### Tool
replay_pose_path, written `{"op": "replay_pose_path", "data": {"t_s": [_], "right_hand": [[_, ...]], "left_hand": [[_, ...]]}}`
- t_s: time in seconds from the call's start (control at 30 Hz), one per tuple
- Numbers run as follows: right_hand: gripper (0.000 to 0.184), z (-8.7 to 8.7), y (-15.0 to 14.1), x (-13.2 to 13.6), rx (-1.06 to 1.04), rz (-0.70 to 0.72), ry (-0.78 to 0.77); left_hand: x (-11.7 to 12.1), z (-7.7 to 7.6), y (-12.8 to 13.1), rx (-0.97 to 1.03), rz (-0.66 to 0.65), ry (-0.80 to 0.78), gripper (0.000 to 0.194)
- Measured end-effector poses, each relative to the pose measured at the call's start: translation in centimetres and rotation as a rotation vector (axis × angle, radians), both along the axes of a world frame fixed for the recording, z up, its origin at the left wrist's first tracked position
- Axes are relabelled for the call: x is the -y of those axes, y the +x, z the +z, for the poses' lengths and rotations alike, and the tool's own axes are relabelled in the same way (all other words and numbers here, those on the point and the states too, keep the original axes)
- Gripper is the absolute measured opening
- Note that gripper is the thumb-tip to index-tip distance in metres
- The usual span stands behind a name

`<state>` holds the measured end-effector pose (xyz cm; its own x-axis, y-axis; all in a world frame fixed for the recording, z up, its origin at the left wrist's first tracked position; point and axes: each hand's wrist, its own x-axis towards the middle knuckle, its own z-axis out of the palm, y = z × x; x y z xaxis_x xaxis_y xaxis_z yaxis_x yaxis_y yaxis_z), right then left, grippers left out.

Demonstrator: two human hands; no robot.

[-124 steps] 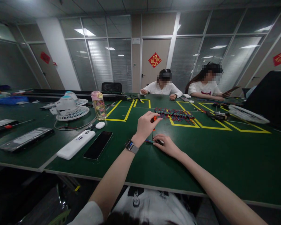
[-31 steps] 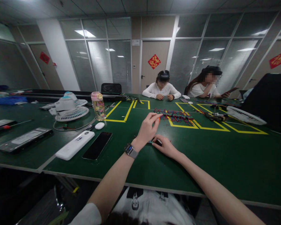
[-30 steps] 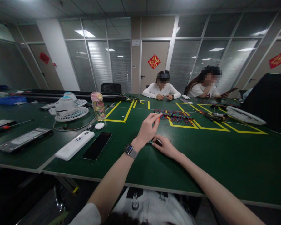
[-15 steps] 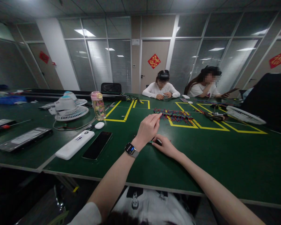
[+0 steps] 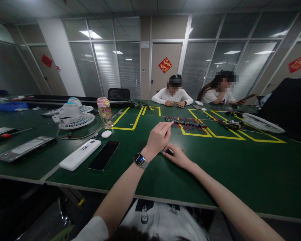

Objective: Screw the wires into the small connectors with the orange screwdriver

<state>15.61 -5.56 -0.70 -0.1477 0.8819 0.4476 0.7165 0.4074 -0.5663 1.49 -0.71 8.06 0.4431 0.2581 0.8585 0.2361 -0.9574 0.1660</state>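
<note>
Far left on the green table (image 5: 240, 174): a blue tray (image 5: 10, 106), and nearer, a red-handled screwdriver (image 5: 1, 136) beside a flat metal box (image 5: 26, 148). Next, a white fan (image 5: 74, 117) lying down, then a white power bank (image 5: 80, 155) and a dark phone (image 5: 104, 156) side by side; a pink-lidded bottle (image 5: 105, 115) stands upright behind them.

Centre: left hand (image 5: 158, 136), watch (image 5: 140, 160) on wrist, raised over the table, fingers curled in together; its back hides the inside, so cannot tell what it grips. Just below it, on the table, a small circuit board (image 5: 162, 152), mostly covered. Right hand (image 5: 179, 157) rests low, thumb and fingers bent close, pinching the board's right end.

Beyond the hands, slightly right, a bundle of red and blue wires (image 5: 188, 124), partly across yellow tape (image 5: 197, 134).
</note>
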Motion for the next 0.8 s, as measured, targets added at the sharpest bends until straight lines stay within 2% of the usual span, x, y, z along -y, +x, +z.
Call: {"op": "replay_pose_path", "data": {"t_s": [0.23,0.47,0.6,0.7,0.8], "right_hand": [[0.006,0.07,0.05,0.04,0.001,0.003,-0.009],[0.006,0.02,0.06,0.00,0.010,-0.007,0.003],[0.006,0.22,-0.05,0.10,0.002,-0.004,-0.005],[0.006,0.19,-0.03,0.06,0.002,-0.005,-0.010],[0.005,-0.08,0.12,-0.09,0.000,-0.004,0.001]], "left_hand": [[0.02,-0.13,-0.05,0.024,0.066,-0.002,0.024],[0.25,-0.08,0.27,0.057,-0.084,-0.084,0.031],[0.04,-0.43,0.52,0.100,-0.050,-0.120,0.020],[0.10,-0.37,0.46,0.116,-0.021,-0.137,0.021],[0.24,-0.04,0.45,0.150,-0.101,-0.231,0.026]]}}
